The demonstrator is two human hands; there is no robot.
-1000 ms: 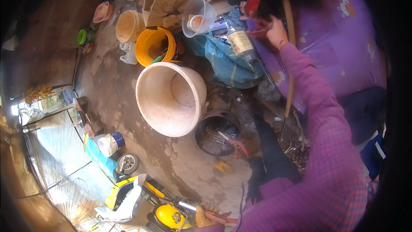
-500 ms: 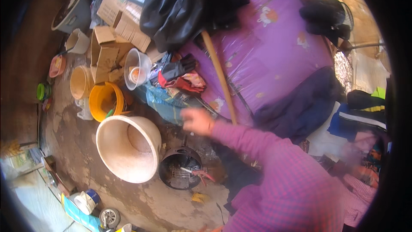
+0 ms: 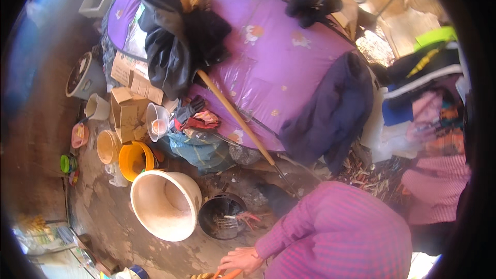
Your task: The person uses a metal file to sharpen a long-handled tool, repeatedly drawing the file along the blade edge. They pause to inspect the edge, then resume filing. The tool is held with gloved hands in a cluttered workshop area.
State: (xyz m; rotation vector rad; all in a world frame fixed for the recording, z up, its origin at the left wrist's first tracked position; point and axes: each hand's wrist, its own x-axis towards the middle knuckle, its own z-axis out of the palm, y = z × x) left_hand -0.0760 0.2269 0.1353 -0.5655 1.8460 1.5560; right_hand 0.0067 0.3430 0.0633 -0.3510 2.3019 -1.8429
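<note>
My right hand [image 3: 242,261], in a pink-and-purple checked sleeve [image 3: 330,227], is at the lower edge of the head view. Its fingers bend over an orange handle-like piece [image 3: 228,274], mostly cut off by the frame edge. My left hand is out of view. Just beyond my right hand stands a round black metal pan [image 3: 211,227] with a wire grate in it. Across its rim lies a red-handled tool [image 3: 249,218]. A large cream tub [image 3: 168,206] is tipped on its side to the left of the pan.
A purple covered mattress [image 3: 289,67] bears a black jacket [image 3: 168,46] and a dark blue garment [image 3: 330,113]. A wooden pole [image 3: 235,116] leans against it. Buckets, including a yellow one [image 3: 137,161], and a cardboard box [image 3: 129,113] line the left. Firewood scraps [image 3: 364,175] lie right.
My right hand has come down from beside the mattress to the lower edge and now has the orange piece in its fingers. The view has shifted, showing more of the mattress.
</note>
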